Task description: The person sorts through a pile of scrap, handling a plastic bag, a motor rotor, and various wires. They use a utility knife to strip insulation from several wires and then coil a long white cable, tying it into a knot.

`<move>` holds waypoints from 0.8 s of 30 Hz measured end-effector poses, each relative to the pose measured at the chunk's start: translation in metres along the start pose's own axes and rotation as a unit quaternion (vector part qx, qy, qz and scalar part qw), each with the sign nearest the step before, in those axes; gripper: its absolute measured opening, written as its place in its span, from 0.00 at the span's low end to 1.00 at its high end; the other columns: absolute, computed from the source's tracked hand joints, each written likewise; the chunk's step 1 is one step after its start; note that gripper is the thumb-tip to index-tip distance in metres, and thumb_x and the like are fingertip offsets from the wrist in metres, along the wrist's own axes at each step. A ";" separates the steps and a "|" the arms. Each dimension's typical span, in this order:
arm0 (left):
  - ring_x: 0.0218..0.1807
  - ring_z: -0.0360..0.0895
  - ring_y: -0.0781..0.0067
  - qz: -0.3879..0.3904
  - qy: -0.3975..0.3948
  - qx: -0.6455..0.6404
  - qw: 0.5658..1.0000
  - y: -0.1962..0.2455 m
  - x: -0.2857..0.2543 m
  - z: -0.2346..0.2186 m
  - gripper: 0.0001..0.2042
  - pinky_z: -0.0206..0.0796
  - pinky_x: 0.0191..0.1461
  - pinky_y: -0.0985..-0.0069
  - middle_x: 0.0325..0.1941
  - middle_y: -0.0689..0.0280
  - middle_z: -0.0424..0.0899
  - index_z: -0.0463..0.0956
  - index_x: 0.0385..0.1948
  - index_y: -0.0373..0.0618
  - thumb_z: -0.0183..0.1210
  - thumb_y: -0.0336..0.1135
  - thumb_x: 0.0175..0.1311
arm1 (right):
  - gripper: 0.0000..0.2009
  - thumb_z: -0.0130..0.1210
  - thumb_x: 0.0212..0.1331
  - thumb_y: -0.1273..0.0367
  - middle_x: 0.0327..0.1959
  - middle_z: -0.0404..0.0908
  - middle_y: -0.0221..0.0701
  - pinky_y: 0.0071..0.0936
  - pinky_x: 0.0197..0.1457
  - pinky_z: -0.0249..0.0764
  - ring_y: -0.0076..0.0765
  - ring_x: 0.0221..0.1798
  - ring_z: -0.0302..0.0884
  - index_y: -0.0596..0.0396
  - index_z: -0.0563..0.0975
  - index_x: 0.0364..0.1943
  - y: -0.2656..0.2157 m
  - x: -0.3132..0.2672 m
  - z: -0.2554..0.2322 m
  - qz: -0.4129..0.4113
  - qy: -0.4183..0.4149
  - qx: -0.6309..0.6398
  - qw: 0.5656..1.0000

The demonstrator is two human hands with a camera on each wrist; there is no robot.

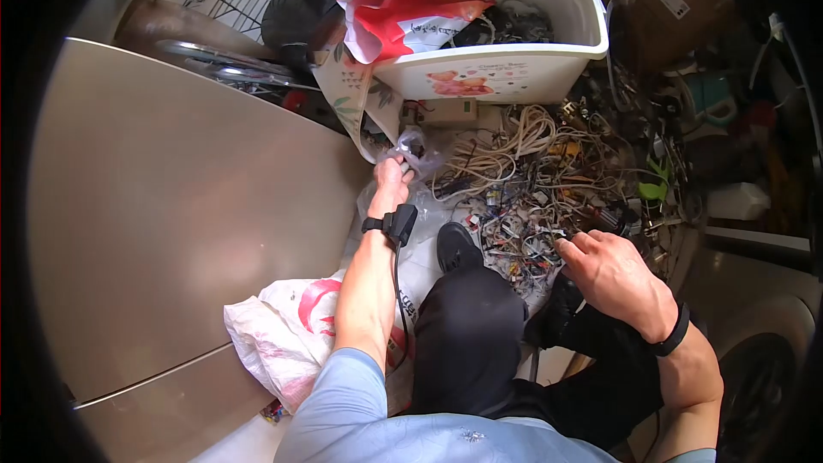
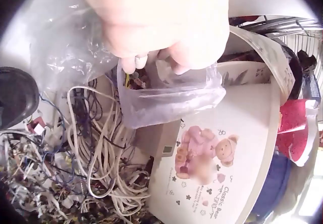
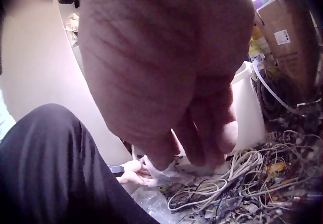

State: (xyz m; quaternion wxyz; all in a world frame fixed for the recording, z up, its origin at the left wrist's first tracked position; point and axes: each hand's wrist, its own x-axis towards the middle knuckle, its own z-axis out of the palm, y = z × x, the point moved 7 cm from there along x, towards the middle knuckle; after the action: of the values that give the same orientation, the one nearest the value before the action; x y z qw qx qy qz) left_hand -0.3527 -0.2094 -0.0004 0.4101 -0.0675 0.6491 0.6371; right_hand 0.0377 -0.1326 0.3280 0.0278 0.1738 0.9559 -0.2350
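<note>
My left hand [image 1: 392, 182] grips a thin clear plastic bag [image 2: 171, 103] low beside the white bin. Its fingers are bent at the bag's mouth, where a small white piece [image 2: 140, 61] shows between them. Small coloured parts [image 2: 135, 81] lie inside the bag. My right hand [image 1: 615, 276] hovers over the near side of a heap of electronic scraps [image 1: 523, 236], fingers loosely bent downward. Nothing shows between the fingers in the right wrist view. Loops of cream cable [image 1: 523, 141] lie on the heap, between the two hands and the bin.
The white bin [image 1: 566, 77] with bear prints holds a red and white bag [image 1: 403, 4]. A large metallic panel [image 1: 197, 214] stands on the left. Beside my left arm lies a white and pink sack [image 1: 283, 326]. A cardboard box [image 1: 677, 9] stands back right.
</note>
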 end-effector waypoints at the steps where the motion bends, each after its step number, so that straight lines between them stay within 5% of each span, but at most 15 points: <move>1: 0.52 0.79 0.59 0.023 0.004 0.007 1.000 0.002 0.000 -0.003 0.14 0.71 0.59 0.37 0.50 0.62 0.83 0.76 0.53 0.42 0.45 0.35 0.75 | 0.05 0.60 0.61 0.71 0.29 0.78 0.37 0.41 0.42 0.78 0.48 0.36 0.80 0.56 0.75 0.35 0.000 -0.001 0.001 0.001 -0.008 0.001 1.000; 4: 0.59 0.78 0.59 0.032 0.061 0.060 0.996 0.003 -0.008 -0.015 0.18 0.66 0.64 0.36 0.61 0.61 0.81 0.75 0.58 0.44 0.45 0.41 0.75 | 0.06 0.60 0.61 0.70 0.29 0.79 0.36 0.41 0.42 0.78 0.47 0.36 0.80 0.56 0.76 0.35 0.002 -0.002 0.001 0.002 -0.015 -0.010 1.000; 5: 0.70 0.70 0.51 -0.012 0.026 0.052 0.998 0.002 -0.011 -0.017 0.27 0.56 0.70 0.30 0.70 0.57 0.74 0.69 0.67 0.48 0.49 0.54 0.74 | 0.06 0.60 0.61 0.70 0.29 0.79 0.36 0.41 0.42 0.78 0.47 0.36 0.80 0.56 0.76 0.35 0.003 -0.002 0.000 0.002 -0.014 -0.010 1.000; 6: 0.70 0.70 0.51 -0.012 0.026 0.052 0.998 0.007 -0.024 -0.012 0.27 0.56 0.70 0.30 0.70 0.57 0.74 0.69 0.67 0.48 0.49 0.54 0.74 | 0.06 0.61 0.61 0.70 0.29 0.79 0.36 0.40 0.42 0.78 0.47 0.37 0.80 0.56 0.76 0.35 0.004 -0.002 -0.001 0.000 -0.013 -0.015 1.000; 8: 0.78 0.59 0.42 -0.043 0.062 0.033 0.997 0.021 -0.058 -0.006 0.38 0.46 0.71 0.23 0.79 0.55 0.62 0.59 0.75 0.52 0.49 0.66 0.70 | 0.06 0.61 0.60 0.70 0.29 0.79 0.36 0.40 0.42 0.78 0.47 0.37 0.81 0.56 0.76 0.35 0.002 -0.003 -0.003 -0.004 -0.012 -0.019 1.000; 9: 0.81 0.48 0.34 -0.047 0.008 0.028 0.998 0.018 -0.058 -0.006 0.46 0.41 0.70 0.18 0.84 0.54 0.50 0.47 0.80 0.56 0.49 0.73 0.67 | 0.07 0.62 0.60 0.69 0.29 0.80 0.36 0.40 0.42 0.78 0.47 0.37 0.81 0.56 0.76 0.36 0.001 -0.003 -0.002 0.001 -0.018 -0.027 0.999; 14: 0.82 0.37 0.30 -0.062 0.020 0.030 0.997 0.005 -0.070 -0.016 0.50 0.41 0.71 0.19 0.85 0.51 0.41 0.42 0.81 0.57 0.52 0.74 0.64 | 0.09 0.62 0.59 0.69 0.30 0.81 0.37 0.40 0.42 0.78 0.48 0.37 0.82 0.56 0.76 0.38 0.001 -0.004 0.000 0.007 -0.018 -0.032 0.999; 16: 0.81 0.47 0.33 -0.085 0.016 -0.025 0.996 -0.009 -0.067 -0.014 0.48 0.46 0.72 0.24 0.82 0.49 0.51 0.47 0.80 0.54 0.54 0.72 0.65 | 0.09 0.61 0.58 0.70 0.30 0.81 0.38 0.41 0.43 0.79 0.49 0.38 0.82 0.57 0.75 0.39 0.004 -0.005 0.001 0.007 -0.017 -0.038 0.999; 18: 0.75 0.62 0.43 -0.112 -0.157 0.003 0.981 -0.016 -0.065 0.002 0.43 0.55 0.71 0.31 0.76 0.51 0.65 0.58 0.76 0.51 0.54 0.70 0.67 | 0.08 0.60 0.58 0.71 0.30 0.81 0.38 0.42 0.43 0.79 0.49 0.38 0.83 0.56 0.75 0.38 0.010 -0.007 0.007 0.013 -0.022 -0.036 0.999; 19: 0.67 0.71 0.54 -0.086 -0.169 0.091 0.978 -0.008 -0.075 0.014 0.36 0.60 0.69 0.37 0.68 0.56 0.75 0.69 0.69 0.50 0.57 0.67 0.68 | 0.07 0.59 0.58 0.71 0.30 0.81 0.38 0.43 0.43 0.80 0.50 0.38 0.83 0.56 0.75 0.37 0.014 -0.008 0.010 0.009 -0.026 -0.031 0.999; 20: 0.57 0.78 0.61 -0.017 -0.091 0.215 0.972 0.007 -0.088 0.023 0.29 0.67 0.66 0.52 0.56 0.59 0.84 0.80 0.58 0.47 0.62 0.61 0.66 | 0.05 0.58 0.57 0.72 0.30 0.81 0.39 0.43 0.42 0.80 0.50 0.39 0.83 0.57 0.75 0.36 0.016 -0.009 0.012 0.011 -0.021 -0.036 0.999; 22: 0.48 0.83 0.63 0.096 -0.124 0.503 0.850 0.037 -0.098 0.052 0.24 0.71 0.59 0.67 0.44 0.60 0.89 0.84 0.50 0.40 0.66 0.53 0.64 | 0.05 0.56 0.57 0.73 0.30 0.82 0.39 0.43 0.41 0.81 0.49 0.39 0.84 0.58 0.76 0.36 0.018 -0.010 0.017 0.003 -0.013 -0.050 0.999; 24: 0.44 0.85 0.65 0.255 -0.118 0.523 0.804 0.076 -0.131 0.084 0.22 0.73 0.54 0.73 0.41 0.57 0.90 0.84 0.48 0.35 0.65 0.47 0.64 | 0.05 0.55 0.57 0.73 0.31 0.82 0.40 0.42 0.41 0.81 0.49 0.38 0.85 0.58 0.77 0.35 0.016 -0.011 0.021 0.005 -0.016 -0.061 0.998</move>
State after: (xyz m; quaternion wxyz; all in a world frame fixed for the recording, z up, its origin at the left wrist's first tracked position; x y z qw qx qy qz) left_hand -0.2763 -0.1782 0.1519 0.2789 0.4010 0.8245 0.2856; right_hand 0.0529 -0.1322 0.3042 0.0543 0.1729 0.9670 -0.1791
